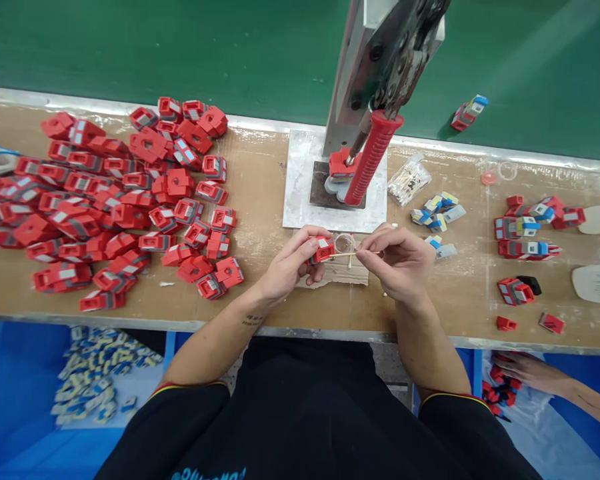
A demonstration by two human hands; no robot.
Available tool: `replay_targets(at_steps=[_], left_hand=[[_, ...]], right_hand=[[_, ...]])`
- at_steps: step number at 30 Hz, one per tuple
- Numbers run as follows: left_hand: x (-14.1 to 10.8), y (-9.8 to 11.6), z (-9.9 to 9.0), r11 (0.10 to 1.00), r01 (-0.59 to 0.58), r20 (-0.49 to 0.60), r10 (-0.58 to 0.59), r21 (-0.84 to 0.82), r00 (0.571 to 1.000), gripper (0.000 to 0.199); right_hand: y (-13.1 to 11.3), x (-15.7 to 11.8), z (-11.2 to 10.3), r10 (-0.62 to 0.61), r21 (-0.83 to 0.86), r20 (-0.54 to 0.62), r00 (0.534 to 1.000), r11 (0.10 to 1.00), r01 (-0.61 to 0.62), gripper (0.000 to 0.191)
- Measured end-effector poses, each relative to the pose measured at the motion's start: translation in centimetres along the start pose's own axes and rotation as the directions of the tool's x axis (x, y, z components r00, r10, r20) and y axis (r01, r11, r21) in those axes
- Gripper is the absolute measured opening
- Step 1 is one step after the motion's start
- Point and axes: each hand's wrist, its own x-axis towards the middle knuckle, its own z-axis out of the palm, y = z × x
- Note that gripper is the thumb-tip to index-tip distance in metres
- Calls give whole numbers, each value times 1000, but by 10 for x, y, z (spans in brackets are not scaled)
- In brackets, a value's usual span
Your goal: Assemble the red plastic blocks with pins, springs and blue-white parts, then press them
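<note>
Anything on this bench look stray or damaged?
One red-and-blue piece sits alone on the green surface, past the edge of the bench. Cardboard scrap below the press plate looks torn, ragged-edged; a loose swab lies there too.

The held part (323,251) is red with a white patch, and the stick (343,255) is pale tan. Red also covers the piled parts (150,145), many banded grey and marked with white rectangles, and the ribbed handle (373,160). The press frame (353,87) and plate (300,193) are silver-grey, the block (320,190) dark. The bench (260,200) is brown, the surface behind (155,53) green. Small pieces (435,203) mix blue, yellow and white; so do those in the blue bin (15,380). The shirt (305,407) is black, with red-and-yellow cuff trim (453,395) and light-blue lettering (207,475).
</note>
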Motion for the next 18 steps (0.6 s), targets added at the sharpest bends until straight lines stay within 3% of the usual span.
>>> replay_targets(at_steps=[7, 12, 15, 18], left_hand=[[0, 2, -1, 1000, 7, -5, -7, -13, 1000, 53], [0, 1, -3, 1000, -12, -9, 12, -23, 1000, 48], [0, 1, -4, 999, -13, -19, 13, -30, 1000, 46], [0, 2, -4, 999, -22, -41, 20, -49, 999, 47]], right_hand=[[-2, 1, -4, 0, -38, -21, 1000, 999, -1, 26], [-2, 4, -28, -71, -70, -156, 985, 996, 61, 30], [2, 5, -35, -4, -250, 20, 1000, 968, 9, 21], [9, 6, -31, 88, -413, 283, 955, 910, 38, 9]])
